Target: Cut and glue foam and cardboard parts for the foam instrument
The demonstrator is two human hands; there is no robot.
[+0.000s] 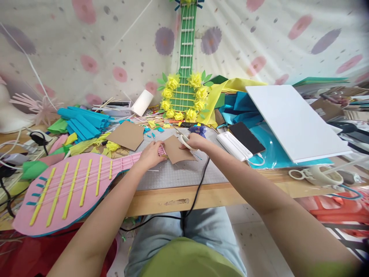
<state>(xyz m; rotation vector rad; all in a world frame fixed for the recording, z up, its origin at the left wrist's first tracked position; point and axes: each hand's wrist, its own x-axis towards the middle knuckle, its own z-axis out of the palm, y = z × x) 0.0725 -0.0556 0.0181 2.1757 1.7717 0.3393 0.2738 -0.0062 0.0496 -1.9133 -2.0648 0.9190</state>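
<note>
A paper guitar with a pink front (77, 188) and yellow strips lies at the left, its neck pointing toward the mat's middle. My left hand (152, 154) is closed over the neck near its far end, and pink bars show past my fingers. My right hand (195, 141) grips white-handled scissors (186, 143), blades pointing away to the upper left. Beneath the scissors, between both hands, is a brown cardboard piece (178, 151). Its left edge lies beside the neck's end. A blue glue gun (198, 130) rests just beyond my right hand.
Another cardboard piece (127, 135) lies left on the grey cutting mat (178, 177). A green guitar with yellow flowers (184, 94) stands at the back. White power bank (234, 146), black phone (246, 137) and white board (294, 121) are right. A black cable (201, 184) crosses the table edge.
</note>
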